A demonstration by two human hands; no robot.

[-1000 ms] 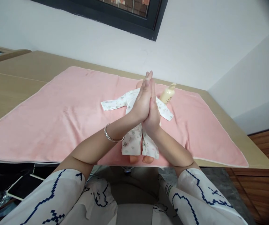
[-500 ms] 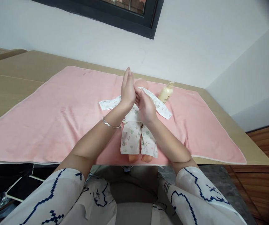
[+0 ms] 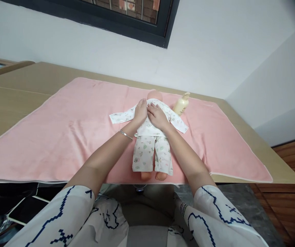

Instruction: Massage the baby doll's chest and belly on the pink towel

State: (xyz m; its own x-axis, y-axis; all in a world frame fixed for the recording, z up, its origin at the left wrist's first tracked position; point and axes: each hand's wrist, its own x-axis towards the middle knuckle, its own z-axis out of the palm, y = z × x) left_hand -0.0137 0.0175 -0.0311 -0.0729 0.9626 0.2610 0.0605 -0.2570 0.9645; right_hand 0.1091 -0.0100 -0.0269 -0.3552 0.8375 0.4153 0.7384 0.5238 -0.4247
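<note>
A baby doll [image 3: 151, 151] in white patterned pyjamas lies on a pink towel [image 3: 67, 133], head toward the wall and feet at the near edge. My left hand [image 3: 140, 112] rests flat on the doll's upper body, fingers stretched out. Beside it, my right hand [image 3: 157, 115] also lies flat on the doll's chest with its fingers extended. Neither hand grips anything. A silver bangle sits on my left wrist.
A cream pump bottle [image 3: 180, 104] stands on the towel just right of the doll's head. The towel covers a wooden table [image 3: 16, 92] against a white wall. A dark window frame [image 3: 127, 24] is above. Wooden floor shows at the right.
My hands were pressed palm to palm in the air above the doll; they separated and came down flat onto the doll's chest.
</note>
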